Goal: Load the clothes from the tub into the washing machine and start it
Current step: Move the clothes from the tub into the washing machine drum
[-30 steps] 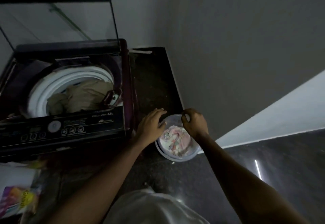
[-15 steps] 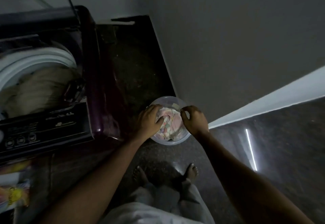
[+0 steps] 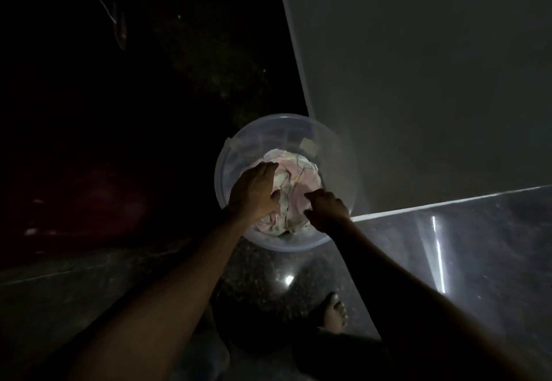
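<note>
A round translucent plastic tub (image 3: pixel 343 153) stands on the dark floor against the wall. Inside it lies a crumpled pink and white cloth (image 3: pixel 298 171). My left hand (image 3: pixel 257 192) reaches into the tub from the left, its fingers curled down over the cloth and its thumb tucked against the fabric. My right hand (image 3: pixel 327 210) is at the near right of the tub, fingers curled and pinching the cloth's edge. The washing machine shows only as a dim maroon side (image 3: pixel 89 201) at the left; its drum and panel are out of view.
A grey wall (image 3: pixel 418 82) rises just right of the tub, with a pale skirting line along the polished floor (image 3: pixel 478 261). My bare foot (image 3: pixel 336 312) stands just below the tub. The left half of the view is very dark.
The view has dropped down close to the tub, and the washing machine's top has left the frame. Both hands have gone from the tub's rim down onto the cloth.
</note>
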